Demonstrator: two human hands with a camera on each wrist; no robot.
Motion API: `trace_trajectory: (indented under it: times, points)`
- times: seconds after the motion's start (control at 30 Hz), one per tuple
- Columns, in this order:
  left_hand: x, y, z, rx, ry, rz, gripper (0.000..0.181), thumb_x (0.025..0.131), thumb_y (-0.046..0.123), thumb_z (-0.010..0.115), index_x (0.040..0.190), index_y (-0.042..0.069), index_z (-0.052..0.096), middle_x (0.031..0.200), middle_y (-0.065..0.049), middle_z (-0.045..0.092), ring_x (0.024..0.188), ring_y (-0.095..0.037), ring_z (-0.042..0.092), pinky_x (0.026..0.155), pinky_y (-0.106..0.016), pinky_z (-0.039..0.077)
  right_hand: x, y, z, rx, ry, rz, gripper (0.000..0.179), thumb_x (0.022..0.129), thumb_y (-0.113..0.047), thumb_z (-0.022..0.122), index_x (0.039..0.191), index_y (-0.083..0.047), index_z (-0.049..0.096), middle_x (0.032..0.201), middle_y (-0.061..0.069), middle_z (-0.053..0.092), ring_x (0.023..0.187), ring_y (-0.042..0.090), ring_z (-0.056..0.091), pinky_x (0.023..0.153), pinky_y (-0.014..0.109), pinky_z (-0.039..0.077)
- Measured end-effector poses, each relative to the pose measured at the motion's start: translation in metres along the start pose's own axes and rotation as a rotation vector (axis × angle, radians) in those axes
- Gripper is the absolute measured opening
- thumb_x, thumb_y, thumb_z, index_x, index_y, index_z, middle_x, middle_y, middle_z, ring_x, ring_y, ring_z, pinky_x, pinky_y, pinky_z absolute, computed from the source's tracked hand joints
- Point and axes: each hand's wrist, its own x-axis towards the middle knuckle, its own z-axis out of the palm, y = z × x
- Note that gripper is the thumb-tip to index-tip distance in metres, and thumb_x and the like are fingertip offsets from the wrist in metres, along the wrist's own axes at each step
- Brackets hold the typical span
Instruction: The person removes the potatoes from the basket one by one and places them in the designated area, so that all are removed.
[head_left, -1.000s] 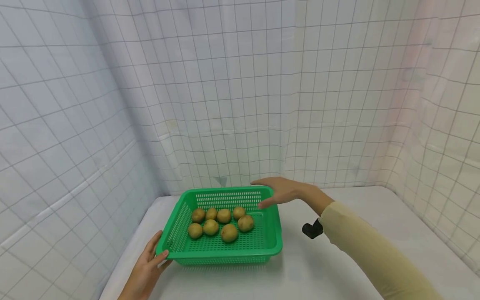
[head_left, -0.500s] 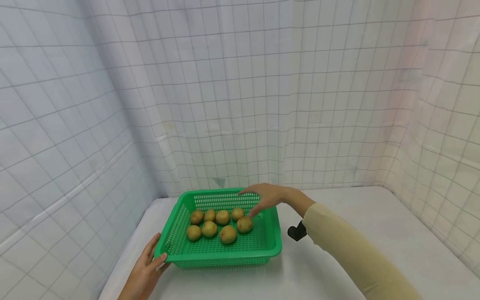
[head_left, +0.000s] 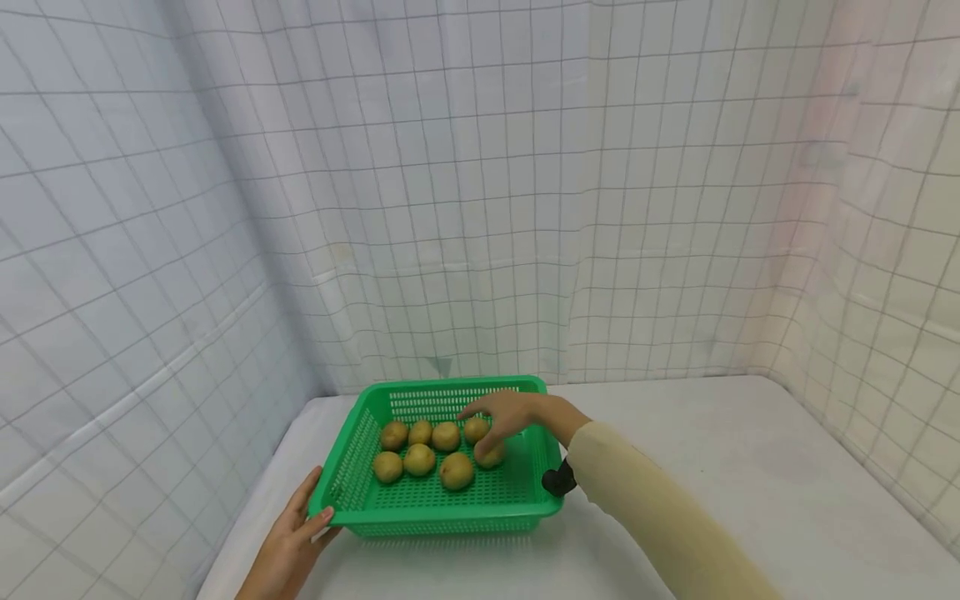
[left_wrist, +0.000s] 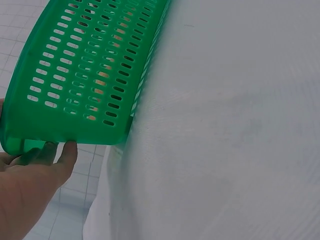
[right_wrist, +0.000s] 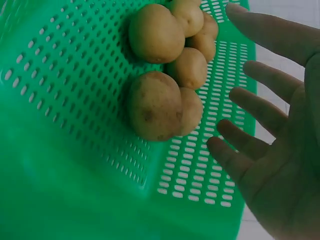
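Note:
A green plastic basket (head_left: 442, 516) sits on the white-covered table with several potatoes (head_left: 457, 472) spread over its slotted floor. My left hand (head_left: 285, 542) grips its near left corner, thumb on top of the rim and fingers beneath; the left wrist view shows fingertips against the basket's side wall (left_wrist: 92, 131). Over the right part of the basket is my right hand (head_left: 507, 415), its thumb overlapping the rightmost potato (head_left: 491, 455) in the head view. In the right wrist view that hand's fingers (right_wrist: 260, 111) are spread apart, with nothing held, beside a blemished potato (right_wrist: 155, 106).
White sheets with a grid pattern (head_left: 480, 208) hang behind and on both sides. The table surface (head_left: 697, 467) stretches right of the basket. A small black device (head_left: 558, 479) is at my right wrist. The basket's left side is close to the left sheet (head_left: 150, 333).
My right hand has moved left and down from the basket's right rim to above the rightmost potatoes. My left hand keeps its grip on the corner; the potatoes lie as before.

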Motion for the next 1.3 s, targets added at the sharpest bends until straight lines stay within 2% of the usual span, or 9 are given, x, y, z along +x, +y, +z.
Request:
trace_trajectory:
  times: [0.1, 0.2, 0.27, 0.43, 0.57, 0.7, 0.9, 1.1, 1.3]
  points:
    - [-0.001, 0.001, -0.001, 0.003, -0.004, 0.001, 0.080, 0.112, 0.012, 0.045, 0.162, 0.002, -0.017, 0.167, -0.021, -0.018, 0.149, -0.050, -0.008, 0.111, -0.048, 0.035, 0.007, 0.000, 0.007, 0.012, -0.019, -0.005, 0.073, 0.091, -0.042, 0.079, 0.156, -0.021, 0.050, 0.158, 0.001, 0.045, 0.146, 0.028, 0.036, 0.115, 0.053, 0.033]
    - [-0.001, 0.001, -0.001, -0.008, -0.009, 0.003, 0.080, 0.112, 0.011, 0.044, 0.162, 0.001, -0.018, 0.167, -0.021, -0.019, 0.149, -0.050, -0.009, 0.113, -0.065, 0.021, 0.011, 0.002, 0.010, 0.031, -0.033, 0.004, 0.073, 0.091, -0.040, 0.080, 0.156, -0.021, 0.050, 0.157, 0.002, 0.046, 0.146, 0.028, 0.038, 0.114, 0.052, 0.034]
    - [-0.001, 0.001, -0.001, -0.014, -0.007, 0.007, 0.080, 0.112, 0.011, 0.044, 0.161, 0.001, -0.017, 0.167, -0.022, -0.019, 0.149, -0.050, -0.009, 0.111, -0.070, 0.014, 0.012, 0.004, 0.011, 0.038, -0.038, 0.020, 0.073, 0.091, -0.041, 0.080, 0.155, -0.021, 0.051, 0.156, 0.002, 0.047, 0.145, 0.028, 0.038, 0.113, 0.053, 0.035]
    - [0.000, 0.001, 0.001, -0.029, 0.003, 0.010, 0.080, 0.111, 0.011, 0.045, 0.162, 0.002, -0.018, 0.167, -0.021, -0.020, 0.149, -0.050, -0.011, 0.111, -0.071, 0.011, 0.014, 0.011, 0.014, 0.089, -0.054, 0.042, 0.069, 0.094, -0.040, 0.078, 0.155, -0.020, 0.051, 0.152, 0.001, 0.051, 0.143, 0.029, 0.040, 0.112, 0.053, 0.036]
    - [0.000, 0.000, 0.002, -0.047, -0.013, 0.001, 0.081, 0.112, 0.011, 0.044, 0.161, 0.003, -0.020, 0.166, -0.020, -0.022, 0.149, -0.050, -0.012, 0.112, -0.071, 0.010, 0.017, 0.014, 0.018, 0.125, -0.101, 0.022, 0.062, 0.097, -0.027, 0.076, 0.152, -0.013, 0.053, 0.149, 0.005, 0.054, 0.139, 0.026, 0.046, 0.112, 0.046, 0.038]
    - [-0.002, 0.000, 0.001, -0.033, 0.002, -0.002, 0.081, 0.112, 0.012, 0.045, 0.162, 0.004, -0.019, 0.166, -0.021, -0.021, 0.149, -0.050, -0.010, 0.111, -0.070, 0.011, 0.021, 0.012, 0.021, 0.057, -0.135, 0.012, 0.051, 0.097, -0.015, 0.073, 0.146, -0.013, 0.059, 0.146, 0.002, 0.056, 0.136, 0.021, 0.048, 0.112, 0.040, 0.038]
    - [-0.003, 0.000, -0.001, -0.042, 0.007, 0.004, 0.081, 0.111, 0.011, 0.045, 0.162, 0.003, -0.019, 0.165, -0.022, -0.022, 0.148, -0.052, -0.011, 0.110, -0.072, 0.010, 0.022, 0.009, 0.023, 0.002, -0.150, 0.067, 0.045, 0.098, 0.002, 0.065, 0.136, -0.021, 0.068, 0.142, -0.006, 0.057, 0.139, 0.019, 0.044, 0.115, 0.040, 0.035]
    - [-0.002, 0.000, 0.000, -0.050, 0.008, 0.002, 0.081, 0.111, 0.011, 0.045, 0.162, 0.003, -0.018, 0.165, -0.021, -0.023, 0.148, -0.052, -0.011, 0.110, -0.073, 0.009, 0.025, 0.012, 0.026, 0.005, -0.155, 0.049, 0.044, 0.096, 0.003, 0.068, 0.133, -0.020, 0.071, 0.139, -0.008, 0.059, 0.135, 0.016, 0.047, 0.113, 0.037, 0.036]
    - [-0.001, 0.000, 0.002, -0.047, 0.004, 0.009, 0.081, 0.111, 0.011, 0.045, 0.162, 0.004, -0.018, 0.166, -0.021, -0.021, 0.149, -0.050, -0.011, 0.111, -0.072, 0.010, 0.027, 0.019, 0.028, -0.001, -0.149, 0.041, 0.041, 0.095, -0.004, 0.074, 0.131, -0.021, 0.073, 0.137, -0.008, 0.058, 0.131, 0.014, 0.048, 0.110, 0.036, 0.038]
